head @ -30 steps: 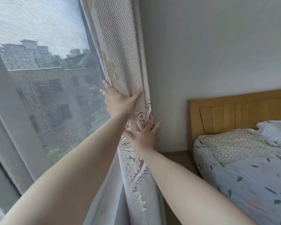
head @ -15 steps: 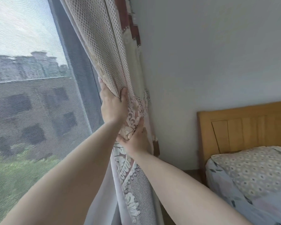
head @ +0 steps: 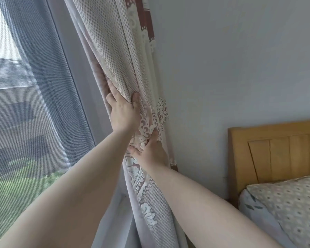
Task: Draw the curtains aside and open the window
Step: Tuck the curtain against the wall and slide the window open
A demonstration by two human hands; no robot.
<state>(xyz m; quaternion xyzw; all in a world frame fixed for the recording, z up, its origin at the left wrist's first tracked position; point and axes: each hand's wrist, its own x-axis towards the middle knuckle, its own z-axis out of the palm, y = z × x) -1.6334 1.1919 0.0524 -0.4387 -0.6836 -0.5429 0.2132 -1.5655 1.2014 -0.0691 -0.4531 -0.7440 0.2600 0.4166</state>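
Bunching the curtain wallward, left hand and right hand fingers clamp its folds; window beside them apparently unopened.

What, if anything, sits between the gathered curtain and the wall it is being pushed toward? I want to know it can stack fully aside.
Nothing visible does. The curtain, held by the left hand and right hand, already bunches against the bare wall. The headboard stands apart, farther right.

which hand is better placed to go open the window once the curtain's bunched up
Probably the left. The left hand sits higher on the curtain, on the edge nearest the window. The right hand is lower, on the wall side by the bed, and could keep the fabric pinned.
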